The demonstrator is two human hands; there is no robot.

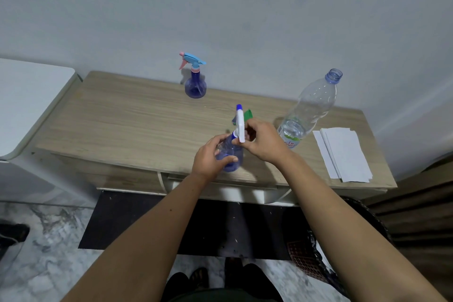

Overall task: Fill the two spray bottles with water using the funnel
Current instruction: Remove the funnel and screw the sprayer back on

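My left hand (210, 157) is wrapped around the round body of the near spray bottle (230, 154), steadying it on the table (127, 120), while my right hand (261, 141) pinches the white spray head (240, 125) at the neck, thumb and fingers closed on it. Whether the head is being screwed on or off cannot be read from one view; the bottle seems to hold some liquid, so tightening seems the likelier step. To do it well, I should keep the body pressed flat to the wood, hold the head square over the neck so the thread does not cross, and turn from the collar instead of the trigger. The green funnel (248, 114) lies just behind my right hand, mostly hidden. The second spray bottle (195, 84), blue with a pale blue and pink head, stands upright well apart at the back edge near the wall (220, 7). The water bottle (310, 110), uncapped and nearly drained, stands to my right, close to my wrist; a careless elbow could tip it. White paper sheets (343, 154) lie at the right end of the table. The floor (49, 228) is marbled, with a dark mat (137, 223) under the table.
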